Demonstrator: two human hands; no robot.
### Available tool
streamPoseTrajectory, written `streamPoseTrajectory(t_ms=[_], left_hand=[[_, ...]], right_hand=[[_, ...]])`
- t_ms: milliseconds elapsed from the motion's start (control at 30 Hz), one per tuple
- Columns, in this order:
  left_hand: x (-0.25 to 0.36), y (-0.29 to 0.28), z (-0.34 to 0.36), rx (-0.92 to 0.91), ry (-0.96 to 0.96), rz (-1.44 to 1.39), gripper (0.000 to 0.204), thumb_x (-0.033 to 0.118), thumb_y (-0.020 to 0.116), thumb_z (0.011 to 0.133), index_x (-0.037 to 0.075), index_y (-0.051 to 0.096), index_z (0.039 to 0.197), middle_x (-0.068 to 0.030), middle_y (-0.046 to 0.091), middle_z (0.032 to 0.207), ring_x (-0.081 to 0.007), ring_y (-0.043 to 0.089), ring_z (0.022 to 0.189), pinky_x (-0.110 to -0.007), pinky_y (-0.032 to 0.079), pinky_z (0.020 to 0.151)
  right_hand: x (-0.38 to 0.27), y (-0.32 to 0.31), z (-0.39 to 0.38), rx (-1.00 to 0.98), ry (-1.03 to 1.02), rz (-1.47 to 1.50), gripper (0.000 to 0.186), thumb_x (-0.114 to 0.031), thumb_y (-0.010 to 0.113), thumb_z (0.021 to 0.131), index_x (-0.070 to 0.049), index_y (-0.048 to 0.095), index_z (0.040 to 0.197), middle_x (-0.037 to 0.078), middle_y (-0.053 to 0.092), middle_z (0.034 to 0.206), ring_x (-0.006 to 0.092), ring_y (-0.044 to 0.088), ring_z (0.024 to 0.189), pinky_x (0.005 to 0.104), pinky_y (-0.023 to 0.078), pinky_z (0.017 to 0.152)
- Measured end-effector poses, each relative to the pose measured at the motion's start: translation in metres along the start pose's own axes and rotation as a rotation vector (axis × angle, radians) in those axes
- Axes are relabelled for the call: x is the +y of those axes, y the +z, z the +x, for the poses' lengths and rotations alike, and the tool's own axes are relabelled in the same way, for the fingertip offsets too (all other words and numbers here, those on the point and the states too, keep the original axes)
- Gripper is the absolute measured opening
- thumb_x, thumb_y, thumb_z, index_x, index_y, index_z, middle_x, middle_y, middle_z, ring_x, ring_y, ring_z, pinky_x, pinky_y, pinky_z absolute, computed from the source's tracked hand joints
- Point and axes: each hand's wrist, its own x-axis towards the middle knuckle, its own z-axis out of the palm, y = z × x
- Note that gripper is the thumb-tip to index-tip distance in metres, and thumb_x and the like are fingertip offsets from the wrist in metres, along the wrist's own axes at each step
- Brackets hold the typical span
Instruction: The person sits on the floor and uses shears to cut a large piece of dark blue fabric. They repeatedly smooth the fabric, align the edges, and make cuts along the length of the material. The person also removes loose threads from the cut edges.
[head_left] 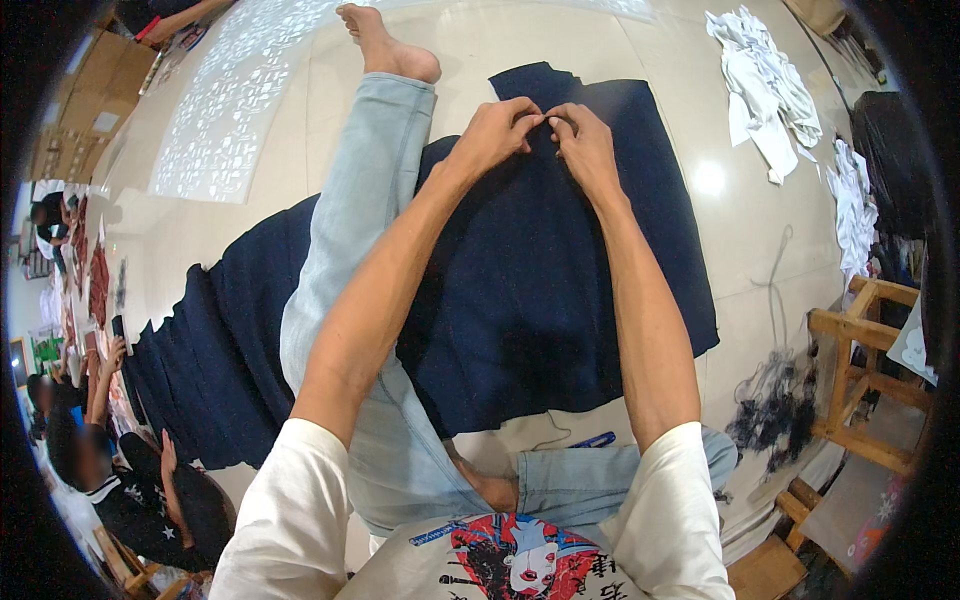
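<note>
— Fingers [528, 122] of both hands are pinched together at one spot on the navy cloth [540, 290]; how is the grip seen?

— A small fold of the dark fabric is nipped between thumb and fingertips of the left hand [495, 135], and the same fold is pinched from the other side by the right hand [583, 145]. The two hands are touching at the fingertips. Whether a thread or needle is held cannot be told.

— Where is the cloth laid?

— It is spread flat on the pale tiled floor [500, 40], in front of the seated person. Its far edge is reached by the hands with both forearms stretched out. The left leg in light blue jeans [345, 260] is laid across the cloth, with the bare foot [385, 45] resting on the floor beyond it. More navy pieces [200, 370] are stacked in overlapping layers to the left.

— What is seen further out?

— A small blue object [597, 439] is lying on the floor near the cloth's near edge, just by the bent right knee. White fabric scraps [765, 85] are heaped at the upper right, well apart from the hands. A tangle of dark threads [775, 410] is lying beside a wooden frame [860, 370] on the right. Other people [150, 480] are seated at the lower left.
</note>
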Motion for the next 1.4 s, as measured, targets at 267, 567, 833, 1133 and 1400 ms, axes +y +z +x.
streamPoseTrajectory(t_ms=[267,567,833,1133,1400], left_hand=[[0.003,-0.013,0.009,-0.147,-0.116,-0.034,0.026,0.018,0.061,0.104,-0.004,0.071,0.112,-0.0144,0.075,0.095,-0.0201,0.077,0.074,-0.031,0.061,0.066],[0.003,-0.015,0.009,-0.176,-0.087,-0.038,0.024,0.014,0.061,0.103,-0.004,0.071,0.114,-0.0147,0.075,0.101,-0.0209,0.077,0.076,-0.03,0.06,0.066],[0.005,-0.015,0.006,-0.151,-0.099,-0.095,0.024,0.012,0.06,0.103,-0.006,0.071,0.116,-0.0155,0.075,0.103,-0.0221,0.078,0.079,-0.031,0.061,0.068],[0.003,-0.012,0.007,-0.118,-0.037,-0.009,0.021,0.008,0.058,0.103,-0.008,0.068,0.113,-0.0183,0.074,0.1,-0.0238,0.078,0.075,-0.031,0.061,0.063],[-0.002,-0.004,0.009,-0.02,-0.117,-0.068,0.024,0.009,0.055,0.103,-0.007,0.063,0.119,-0.0206,0.072,0.091,-0.0244,0.077,0.069,-0.031,0.06,0.058]], right_hand=[[0.002,0.0,0.004,-0.026,0.038,0.027,0.017,-0.01,0.062,0.096,0.002,0.072,0.105,0.013,0.068,0.091,0.0216,0.068,0.07,0.0364,0.054,0.068],[0.0,-0.001,0.004,-0.041,0.062,0.021,0.019,-0.01,0.061,0.096,0.001,0.071,0.107,0.014,0.068,0.091,0.0218,0.068,0.067,0.0364,0.055,0.067],[0.004,-0.002,0.007,-0.077,0.072,-0.054,0.02,-0.013,0.059,0.1,0.001,0.069,0.111,0.008,0.068,0.088,0.0141,0.065,0.077,0.0304,0.056,0.07],[0.014,0.001,0.01,-0.065,0.031,-0.098,0.019,-0.012,0.06,0.099,0.001,0.07,0.11,0.007,0.068,0.086,0.0135,0.065,0.076,0.0297,0.056,0.069],[0.019,0.005,0.012,-0.04,0.003,-0.109,0.018,-0.011,0.061,0.099,0.001,0.07,0.109,0.006,0.068,0.084,0.013,0.065,0.074,0.0291,0.056,0.068]])
